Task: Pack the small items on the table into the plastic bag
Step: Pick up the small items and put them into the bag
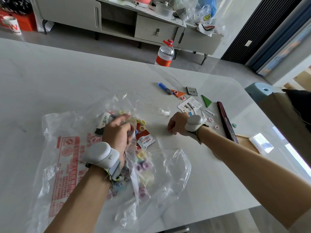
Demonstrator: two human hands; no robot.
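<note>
- Our left hand (117,132) is closed on the plastic bag (64,148). The fingers curl round a gathered fold of the clear film at its mouth, with the thumb side facing up.
- The left forearm comes in from below and crosses over the bag. A pale wrist device (99,153) is strapped just behind the hand.
- Under and beside this grip, inside the bag, lie many coloured rings (143,163). A red-and-white sachet (145,139) lies just right of the knuckles.
- Our right hand (176,124) is palm down with its fingers curled, the tips at the table (67,73). We cannot tell whether they pinch anything.
- The right arm stretches in from the lower right, and its wrist is bent downward.
- The right hand is apart from the bag, to the right of its mouth.
- Just beyond the right wrist lie a floss pick (209,113) and a printed card (189,105).
- To the right of the wrist lie a pink ring (217,127) and a dark red stick (227,121). A green ring (234,125) lies just past the stick.
- Farther beyond the hand we see a green triangle (207,100), an orange triangle (178,93) and a blue tool (164,87).
</note>
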